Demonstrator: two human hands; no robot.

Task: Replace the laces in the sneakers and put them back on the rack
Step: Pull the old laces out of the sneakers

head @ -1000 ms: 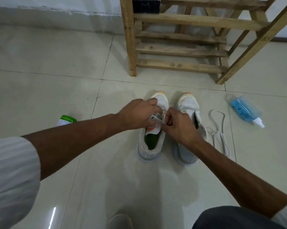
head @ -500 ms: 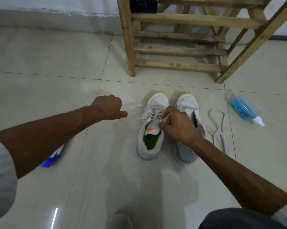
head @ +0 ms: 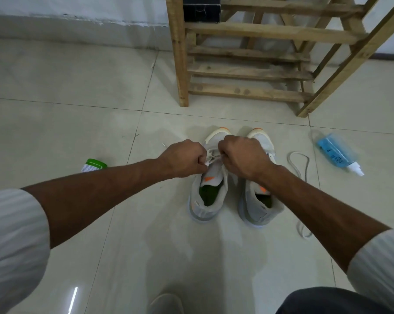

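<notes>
White lace [head: 212, 157] is pinched from both sides above the tongue of the left sneaker [head: 208, 201]. The left hand [head: 184, 159] is curled round one strand and the right hand [head: 243, 155] round the other, with the fists close together but just apart. The step in hand is judged to be the tightening or tying of this lace at the upper eyelets. It is best done with an even outward pull on both strands, so that the crossings are drawn flat and the tongue is kept centred. The sneaker should be pressed down rather than lifted, since it looks light and could be dragged across the smooth floor [head: 78, 137]. The right sneaker [head: 263, 210] stands just beside it; whether it is laced cannot be told, as its throat is hidden by the right forearm. A loose lace [head: 307, 166] lies on the tiles near its outer side. The wooden rack [head: 180, 64] stands beyond the toes, with a black box [head: 201, 5] on an upper shelf. A blue bottle [head: 334, 150] lies to the right and a green-capped container [head: 94, 165] to the left. Compared with half a second ago, the left hand, then held well apart from the shoes, has been brought back to the lace, and the right hand has been shifted slightly toward the toes.
</notes>
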